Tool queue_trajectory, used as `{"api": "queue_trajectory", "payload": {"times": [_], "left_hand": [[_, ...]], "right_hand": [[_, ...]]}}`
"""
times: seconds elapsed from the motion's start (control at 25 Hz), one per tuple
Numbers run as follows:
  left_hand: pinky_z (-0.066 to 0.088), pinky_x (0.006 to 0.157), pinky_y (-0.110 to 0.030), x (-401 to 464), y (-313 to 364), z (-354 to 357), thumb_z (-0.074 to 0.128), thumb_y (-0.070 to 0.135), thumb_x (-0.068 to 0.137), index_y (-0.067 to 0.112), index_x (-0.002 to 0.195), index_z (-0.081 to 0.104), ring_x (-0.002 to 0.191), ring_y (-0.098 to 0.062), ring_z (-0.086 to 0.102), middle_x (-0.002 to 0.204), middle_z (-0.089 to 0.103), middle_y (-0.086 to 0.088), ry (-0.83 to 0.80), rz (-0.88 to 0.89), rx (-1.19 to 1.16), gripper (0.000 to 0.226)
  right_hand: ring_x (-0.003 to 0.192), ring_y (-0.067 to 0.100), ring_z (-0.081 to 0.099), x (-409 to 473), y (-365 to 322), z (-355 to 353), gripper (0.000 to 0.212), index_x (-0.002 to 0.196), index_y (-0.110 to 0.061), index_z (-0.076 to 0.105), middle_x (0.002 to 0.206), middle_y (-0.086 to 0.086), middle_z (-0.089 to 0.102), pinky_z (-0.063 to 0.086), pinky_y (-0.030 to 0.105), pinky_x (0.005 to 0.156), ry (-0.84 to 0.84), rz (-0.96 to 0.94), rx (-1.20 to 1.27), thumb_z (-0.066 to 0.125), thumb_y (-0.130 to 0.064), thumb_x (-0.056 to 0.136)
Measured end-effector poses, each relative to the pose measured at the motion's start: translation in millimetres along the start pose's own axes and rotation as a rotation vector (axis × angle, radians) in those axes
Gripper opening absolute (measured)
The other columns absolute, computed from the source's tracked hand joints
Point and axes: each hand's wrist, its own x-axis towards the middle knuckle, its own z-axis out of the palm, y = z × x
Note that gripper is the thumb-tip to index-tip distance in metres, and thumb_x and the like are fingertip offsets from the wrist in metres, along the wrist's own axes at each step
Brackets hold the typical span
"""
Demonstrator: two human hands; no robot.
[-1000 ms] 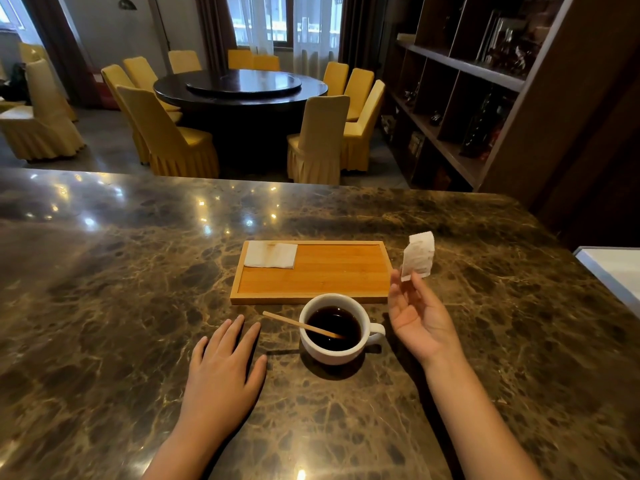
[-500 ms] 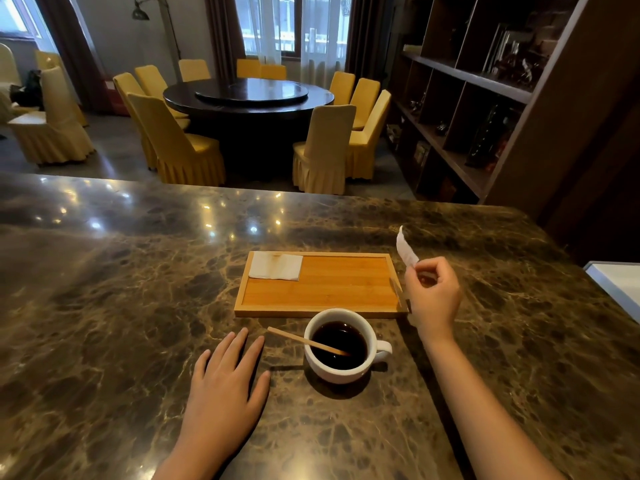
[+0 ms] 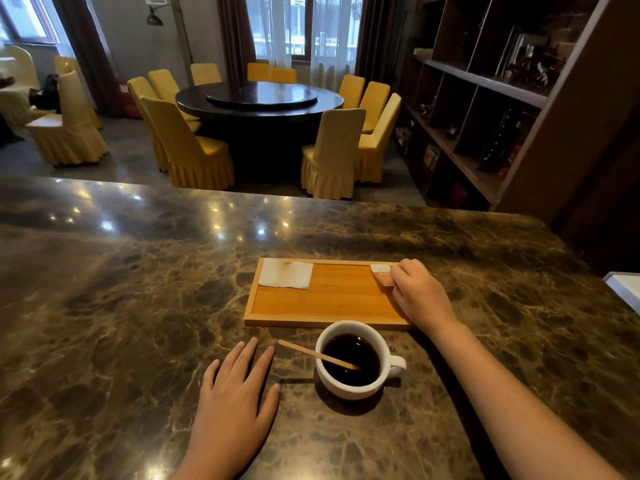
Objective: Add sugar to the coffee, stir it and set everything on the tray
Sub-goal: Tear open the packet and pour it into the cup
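Observation:
A white cup (image 3: 349,386) of dark coffee stands on the marble counter, just in front of the wooden tray (image 3: 329,299). A wooden stir stick (image 3: 311,353) leans in the cup, its free end pointing left. My right hand (image 3: 420,294) rests over the tray's right end, fingers pinching a small sugar packet (image 3: 382,274) that touches the tray's far right corner. A folded white napkin (image 3: 285,275) lies in the tray's far left corner. My left hand (image 3: 235,403) lies flat on the counter, left of the cup, fingers spread, holding nothing.
The brown marble counter (image 3: 138,306) stretches wide to the left and far side. A white object's edge (image 3: 623,289) shows at the right. Beyond the counter are a round dark table with yellow chairs (image 3: 332,150) and dark shelving (image 3: 485,98).
My right hand brought the sugar packet down from the air at the tray's right onto the tray's far right corner. The left hand, cup and stick stayed put.

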Motion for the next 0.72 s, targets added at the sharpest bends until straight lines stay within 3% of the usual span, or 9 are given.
{"api": "queue_trajectory", "payload": {"times": [0.2,0.36,0.52,0.72], "left_hand": [[0.028,0.093,-0.05,-0.4,0.5,0.6,0.033,0.049,0.082,0.022,0.124,0.052,0.12,-0.025,0.042,0.129,0.052,-0.008,0.017,-0.001,-0.017,0.054],[0.026,0.095,-0.05,-0.6,0.0,1.6,0.031,0.05,0.082,0.023,0.126,0.05,0.122,-0.025,0.04,0.131,0.05,-0.007,0.021,0.0,-0.02,0.055],[0.025,0.096,-0.05,-0.7,0.6,1.3,0.031,0.049,0.082,0.023,0.127,0.049,0.123,-0.024,0.038,0.132,0.049,-0.007,0.031,0.0,-0.034,0.055],[0.022,0.1,-0.048,-2.4,1.9,0.5,0.03,0.048,0.084,0.023,0.13,0.045,0.127,-0.022,0.031,0.137,0.043,-0.008,0.042,0.005,-0.055,0.055]], "right_hand": [[0.097,0.023,0.055,4.4,-2.0,-2.5,0.016,0.101,-0.006,0.062,0.108,0.011,0.062,0.045,0.027,0.076,-0.125,0.027,-0.002,0.051,-0.012,0.091],[0.1,0.021,0.055,2.0,0.5,-5.0,0.022,0.105,-0.011,0.064,0.112,0.008,0.063,0.048,0.032,0.082,-0.163,0.029,-0.015,0.051,-0.021,0.091],[0.124,0.02,0.047,-1.6,-0.6,-4.1,0.038,0.128,-0.018,0.052,0.135,0.003,0.055,0.036,0.04,0.104,-0.253,0.044,0.013,0.044,-0.033,0.094],[0.125,0.017,0.045,-1.7,-4.2,-14.0,0.037,0.128,-0.02,0.052,0.135,0.001,0.055,0.031,0.041,0.107,-0.276,0.051,0.08,0.039,-0.032,0.096]]}}
